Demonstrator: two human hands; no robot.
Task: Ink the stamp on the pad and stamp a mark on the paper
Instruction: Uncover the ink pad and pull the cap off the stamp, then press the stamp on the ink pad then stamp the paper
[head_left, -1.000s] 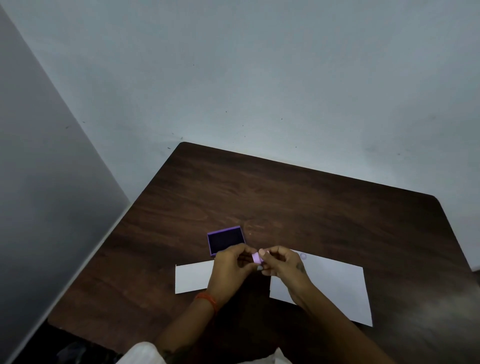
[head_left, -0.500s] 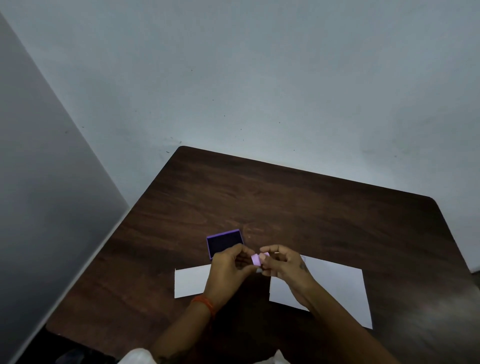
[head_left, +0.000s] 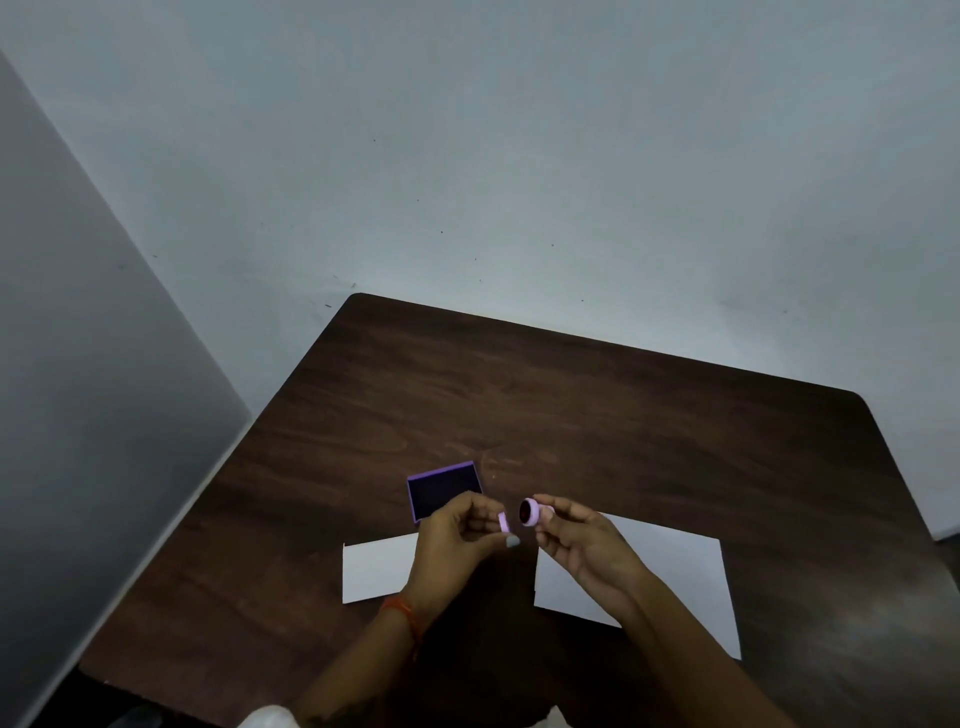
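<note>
My right hand (head_left: 582, 540) pinches a small round pink stamp (head_left: 532, 512) above the table, its dark face turned left. My left hand (head_left: 457, 540) holds the stamp's pink cap (head_left: 503, 522) between thumb and fingers, a small gap away from the stamp. The open purple ink pad (head_left: 444, 491), dark inside, lies on the table just behind my left hand. A white paper (head_left: 670, 571) lies under my right forearm. A smaller white paper (head_left: 374, 571) lies to the left, partly hidden by my left wrist.
The dark wooden table (head_left: 623, 415) stands against a pale wall, with a grey panel on the left. Its far half holds nothing. An orange band circles my left wrist (head_left: 402, 610).
My hands have drawn apart. The pink cap has come off the stamp and stays in my left hand; the stamp's dark face now shows in my right hand.
</note>
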